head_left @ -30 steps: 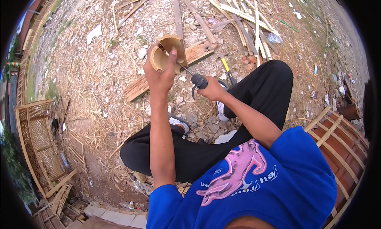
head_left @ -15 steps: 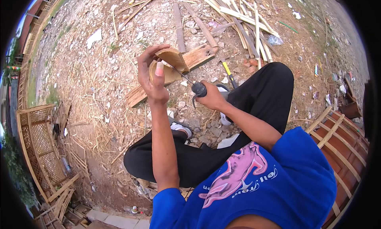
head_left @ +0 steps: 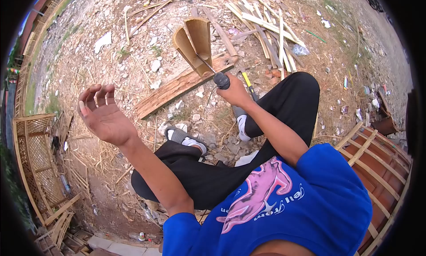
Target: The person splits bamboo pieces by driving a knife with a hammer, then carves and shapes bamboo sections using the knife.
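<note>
Ground (head_left: 102,167) around 1 wooden beam (head_left: 177,85)

Blue T-shirt (head_left: 337,185) bore white script lettering (head_left: 295,195) across its front. Read "Tell From"; the first letter was curly, could have passed for a J. The words ran at a slant, beside and below a pink printed figure (head_left: 257,191). A smaller fragment (head_left: 225,210), "en", stood at the figure's other side, its beginning not legible. Other markings in view: none readable.

Rough wood beam (head_left: 177,86), seemingly bamboo split tube (head_left: 199,36)
</note>
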The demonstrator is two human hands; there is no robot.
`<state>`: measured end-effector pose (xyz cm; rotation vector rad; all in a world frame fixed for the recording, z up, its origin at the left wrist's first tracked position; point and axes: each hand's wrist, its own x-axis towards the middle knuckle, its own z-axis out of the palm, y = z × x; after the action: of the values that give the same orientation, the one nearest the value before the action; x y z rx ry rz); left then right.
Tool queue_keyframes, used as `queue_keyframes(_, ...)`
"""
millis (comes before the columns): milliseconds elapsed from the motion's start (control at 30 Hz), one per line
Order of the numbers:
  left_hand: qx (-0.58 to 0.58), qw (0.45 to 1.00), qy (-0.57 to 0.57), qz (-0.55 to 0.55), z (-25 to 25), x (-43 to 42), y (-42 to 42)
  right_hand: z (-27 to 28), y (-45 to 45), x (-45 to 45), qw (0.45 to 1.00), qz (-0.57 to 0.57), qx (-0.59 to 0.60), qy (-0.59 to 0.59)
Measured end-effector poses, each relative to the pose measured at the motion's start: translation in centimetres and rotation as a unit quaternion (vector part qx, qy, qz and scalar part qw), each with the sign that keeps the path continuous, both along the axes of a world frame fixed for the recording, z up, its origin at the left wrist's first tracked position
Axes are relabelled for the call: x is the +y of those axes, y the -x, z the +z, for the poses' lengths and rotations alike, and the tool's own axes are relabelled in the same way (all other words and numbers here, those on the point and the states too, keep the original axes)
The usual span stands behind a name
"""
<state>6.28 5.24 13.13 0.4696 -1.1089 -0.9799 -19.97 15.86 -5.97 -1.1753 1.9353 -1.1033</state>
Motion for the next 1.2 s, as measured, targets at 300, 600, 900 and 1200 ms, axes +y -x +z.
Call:
queue_keyframes(300,-0.031,0.999,-0.014,0.039,0.6,1.1,-2.8,2.9,1.4,-3.0,0.996,-0.035,-0.040,0.073)
queue_keyframes(600,-0.004,0.994,-0.051,0.101,1.6,1.3,-3.4,12.3,3.7,-4.6,0.985,-0.036,-0.144,0.091)
queue_keyframes(900,0.027,0.993,-0.072,0.087,2.0,0.9,-2.7,-4.1,3.8,-5.2,0.994,0.012,-0.020,-0.106)
queue_keyframes(1200,-0.103,0.992,-0.070,-0.025,-1.0,-0.3,0.6,-3.1,4.5,-7.0,0.980,0.090,-0.126,-0.126)
